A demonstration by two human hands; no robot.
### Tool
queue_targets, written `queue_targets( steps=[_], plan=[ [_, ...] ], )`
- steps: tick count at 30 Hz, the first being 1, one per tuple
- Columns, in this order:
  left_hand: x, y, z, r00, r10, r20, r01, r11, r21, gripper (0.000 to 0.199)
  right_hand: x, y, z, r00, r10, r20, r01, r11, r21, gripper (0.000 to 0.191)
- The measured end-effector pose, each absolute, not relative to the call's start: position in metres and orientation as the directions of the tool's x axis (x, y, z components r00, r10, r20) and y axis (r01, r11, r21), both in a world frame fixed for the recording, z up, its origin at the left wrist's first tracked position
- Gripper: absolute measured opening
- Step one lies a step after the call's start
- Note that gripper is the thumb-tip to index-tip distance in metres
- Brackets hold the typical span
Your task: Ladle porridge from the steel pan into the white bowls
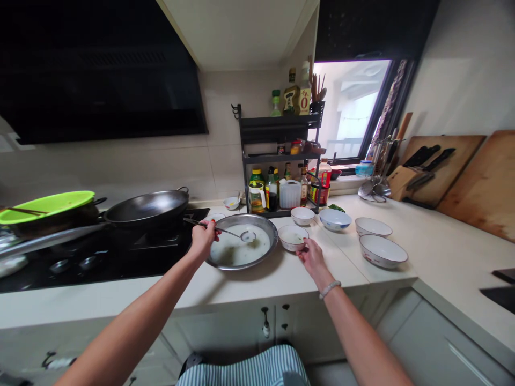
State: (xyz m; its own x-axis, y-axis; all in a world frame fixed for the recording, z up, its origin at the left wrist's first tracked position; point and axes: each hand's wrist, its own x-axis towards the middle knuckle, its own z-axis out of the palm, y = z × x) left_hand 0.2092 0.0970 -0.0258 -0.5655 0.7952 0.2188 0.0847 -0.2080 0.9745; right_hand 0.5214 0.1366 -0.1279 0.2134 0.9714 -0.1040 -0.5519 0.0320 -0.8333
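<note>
My left hand (pixel 204 237) is closed round the dark handle of a metal ladle (pixel 230 232). The ladle's bowl lies in whitish liquid with greenish bits, inside a wide steel basin (pixel 273 236) on the counter. Just right of the basin, my right hand (pixel 313 257) grips the right rim of a small white bowl (pixel 288 247) with its fingers. Some pale liquid with a green bit shows in that bowl. Behind it stand a small white bowl (pixel 302 215) and a blue-patterned bowl (pixel 335 221).
Two white bowls, one behind (pixel 373 227) and one in front (pixel 383 253), stand farther right. A wok (pixel 147 209) and green basket (pixel 48 208) are at the left. A condiment rack (pixel 277 158) is behind; a knife block (pixel 402 182) is back right.
</note>
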Motion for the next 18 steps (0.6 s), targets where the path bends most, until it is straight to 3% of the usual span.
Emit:
queue_targets(
  steps=[18],
  plan=[
    [0.2094,0.1015,-0.0272,-0.573,0.791,0.216,0.098,-0.195,0.976,0.014,0.5206,0.1351,-0.1264,0.213,0.971,-0.108,-0.558,0.030,-0.829,0.025]
  ],
)
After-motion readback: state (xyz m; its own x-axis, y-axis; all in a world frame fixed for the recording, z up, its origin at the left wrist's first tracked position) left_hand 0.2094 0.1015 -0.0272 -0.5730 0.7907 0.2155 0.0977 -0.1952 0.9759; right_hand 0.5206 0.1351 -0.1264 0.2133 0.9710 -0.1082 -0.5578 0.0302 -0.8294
